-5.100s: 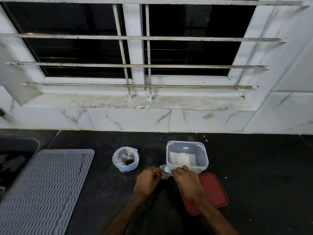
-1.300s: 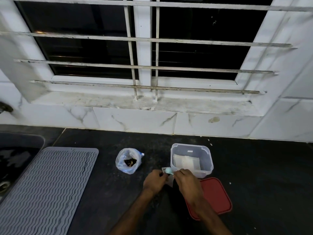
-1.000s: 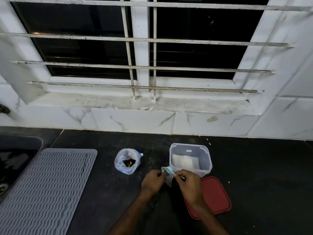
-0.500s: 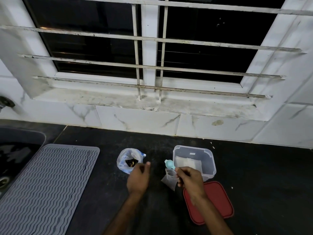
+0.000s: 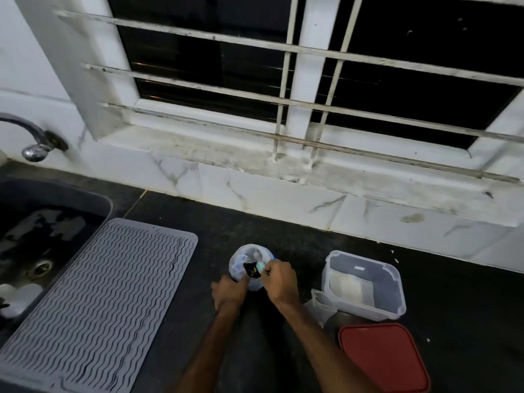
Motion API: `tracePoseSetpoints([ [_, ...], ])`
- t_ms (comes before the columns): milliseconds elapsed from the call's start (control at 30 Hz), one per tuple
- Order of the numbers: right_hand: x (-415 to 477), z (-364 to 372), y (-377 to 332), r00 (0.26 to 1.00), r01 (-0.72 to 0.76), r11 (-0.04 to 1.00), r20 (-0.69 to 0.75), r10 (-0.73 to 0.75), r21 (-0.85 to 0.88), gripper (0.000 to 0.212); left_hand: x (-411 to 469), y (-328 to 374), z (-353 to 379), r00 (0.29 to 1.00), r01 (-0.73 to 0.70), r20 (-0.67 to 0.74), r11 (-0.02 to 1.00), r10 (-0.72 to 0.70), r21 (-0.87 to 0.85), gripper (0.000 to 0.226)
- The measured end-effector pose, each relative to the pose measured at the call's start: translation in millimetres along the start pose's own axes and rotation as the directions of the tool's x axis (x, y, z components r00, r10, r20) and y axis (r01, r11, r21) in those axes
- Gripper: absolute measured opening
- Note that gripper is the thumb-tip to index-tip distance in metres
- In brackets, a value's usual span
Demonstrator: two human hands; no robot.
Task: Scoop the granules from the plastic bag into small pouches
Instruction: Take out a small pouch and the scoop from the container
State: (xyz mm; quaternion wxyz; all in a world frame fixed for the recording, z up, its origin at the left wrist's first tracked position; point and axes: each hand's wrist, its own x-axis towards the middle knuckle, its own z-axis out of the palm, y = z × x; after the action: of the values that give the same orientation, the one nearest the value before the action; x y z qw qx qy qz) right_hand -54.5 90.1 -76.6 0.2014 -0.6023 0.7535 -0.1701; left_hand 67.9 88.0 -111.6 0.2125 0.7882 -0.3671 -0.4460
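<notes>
Both hands have moved to the plastic bag [image 5: 249,258]; left hand [image 5: 229,291] holds its side, right hand [image 5: 280,282] pinches the blue scoop [image 5: 259,268] inside.

a home kitchen: sink [image 5: 34,251], tap [image 5: 31,137], dark counter [image 5: 453,293].

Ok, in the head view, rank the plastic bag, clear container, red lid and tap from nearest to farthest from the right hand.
1. The plastic bag, at the right hand, whose scoop is at its mouth.
2. The clear container, just to the right.
3. The red lid, lower right.
4. The tap, far left on the wall.
</notes>
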Motion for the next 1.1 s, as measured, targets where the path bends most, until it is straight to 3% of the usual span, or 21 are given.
tracePoseSetpoints([
  [100, 5, 9, 6, 0.998, -0.060, 0.998, 0.013, 0.060, -0.025, 0.022, 16, -4, 6, 0.999, -0.030, 0.015, 0.993, 0.032, -0.113, 0.062],
  [267, 8, 16, 12, 0.983, -0.183, 0.970, 0.056, 0.176, 0.160, 0.018, 4, 16, 7, 0.995, -0.095, -0.024, 0.964, 0.092, -0.249, 0.028],
  [400, 9, 12, 20, 0.944, -0.328, 0.848, 0.127, 0.304, 0.415, 0.024, 2, 17, 12, 0.981, -0.186, 0.008, 0.955, 0.193, -0.232, 0.029],
  [567, 9, 13, 27, 0.892, -0.441, 0.658, 0.214, 0.399, 0.611, 0.022, 7, 10, 13, 0.982, -0.160, 0.037, 0.927, 0.183, -0.340, 0.024],
  [767, 1, 10, 22, 0.896, -0.412, 0.605, 0.183, 0.404, 0.682, 0.021, 9, 13, 10, 0.988, -0.145, -0.011, 0.917, 0.152, -0.372, 0.025],
  [933, -6, -3, 26, 0.915, -0.363, 0.648, 0.123, 0.385, 0.670, 0.014, 21, 6, 15, 0.987, -0.148, 0.005, 0.934, 0.159, -0.326, 0.032],
  [1033, -8, -9, 32, 0.982, -0.132, 0.871, -0.060, 0.181, 0.473, 0.012, 12, 10, 13, 0.987, -0.149, 0.007, 0.934, 0.160, -0.324, 0.028],
  [1100, -12, -12, 33, 0.995, -0.030, 0.942, -0.079, 0.060, 0.334, 0.010, 5, 13, 13, 0.986, -0.155, 0.009, 0.931, 0.167, -0.330, 0.025],
])
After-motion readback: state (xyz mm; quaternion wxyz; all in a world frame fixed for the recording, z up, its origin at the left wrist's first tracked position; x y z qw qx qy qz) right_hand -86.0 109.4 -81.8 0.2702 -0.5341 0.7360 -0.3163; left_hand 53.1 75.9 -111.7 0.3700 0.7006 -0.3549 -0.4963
